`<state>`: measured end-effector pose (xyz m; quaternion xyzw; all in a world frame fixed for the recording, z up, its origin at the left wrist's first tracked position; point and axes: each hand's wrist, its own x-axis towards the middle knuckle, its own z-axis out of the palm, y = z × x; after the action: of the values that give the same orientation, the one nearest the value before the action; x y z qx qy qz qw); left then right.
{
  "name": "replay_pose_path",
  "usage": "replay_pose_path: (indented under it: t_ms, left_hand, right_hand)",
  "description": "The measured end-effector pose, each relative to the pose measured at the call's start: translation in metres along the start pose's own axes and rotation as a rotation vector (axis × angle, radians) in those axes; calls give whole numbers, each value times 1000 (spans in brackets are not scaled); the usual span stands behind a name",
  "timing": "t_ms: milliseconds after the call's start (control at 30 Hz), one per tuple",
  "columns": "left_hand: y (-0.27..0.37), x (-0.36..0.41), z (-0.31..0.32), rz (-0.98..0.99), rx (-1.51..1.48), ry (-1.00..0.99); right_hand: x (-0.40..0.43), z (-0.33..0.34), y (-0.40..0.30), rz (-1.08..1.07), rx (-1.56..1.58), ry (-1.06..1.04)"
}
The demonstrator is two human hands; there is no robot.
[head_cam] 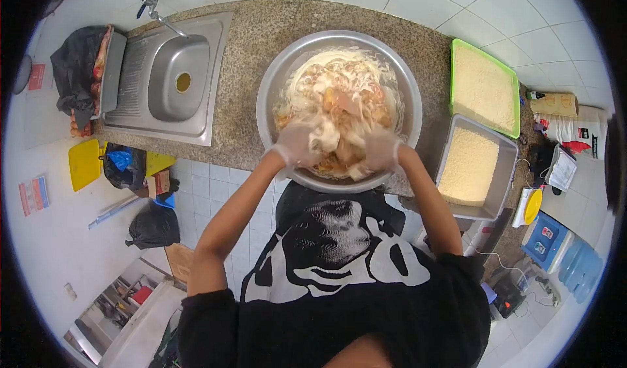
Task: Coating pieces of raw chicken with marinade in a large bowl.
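A wide metal basin (413, 106) rests on the speckled stone counter before me. Inside is a mixture of raw-looking meat pieces (345, 101) coated with pale flour or batter, which is also smeared on the inner wall. My left hand (301, 140), in a thin translucent glove, reaches into the near left part of the basin. Opposite it, my gloved right hand (378, 146) is in the near right part. Both hands touch the coated pieces. Their fingers are blurred by motion and partly covered by the mixture, so their grip is unclear.
A green tray (516, 108) and a grey bin (507, 172), both holding pale crumbs, stand right of the basin. To the left are a steel sink (179, 79) with a tap (156, 8), and a grey tub (114, 71) holding raw meat under a black bag (78, 64).
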<state>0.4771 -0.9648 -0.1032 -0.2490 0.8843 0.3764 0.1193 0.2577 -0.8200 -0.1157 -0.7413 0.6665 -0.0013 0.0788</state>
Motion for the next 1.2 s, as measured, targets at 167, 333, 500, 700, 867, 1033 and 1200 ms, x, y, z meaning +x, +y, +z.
replay_pose_path:
  t_ms: [167,333,500,700,867,1033,1200]
  left_hand:
    - [-8,1,6,-635,-193,60]
    - [-91,50,85,657,-262,178]
    - [-7,76,38,-501,-210,-354]
    - [54,48,-12,-110,-252,139]
    - [30,24,-57,51,-289,174]
    - [-11,63,-30,-151,-210,429]
    - [-34,74,-31,-115,-343,394]
  right_hand:
    - [10,-35,13,893,643,-451]
    - [41,118,46,68,559,-570]
    - [38,87,16,596,1176,-431]
    - [55,17,-11,322,355,-266]
    - [58,-100,12,522,608,-531]
    - [97,38,-8,446,153,-570]
    - [116,43,4,231,203,-522]
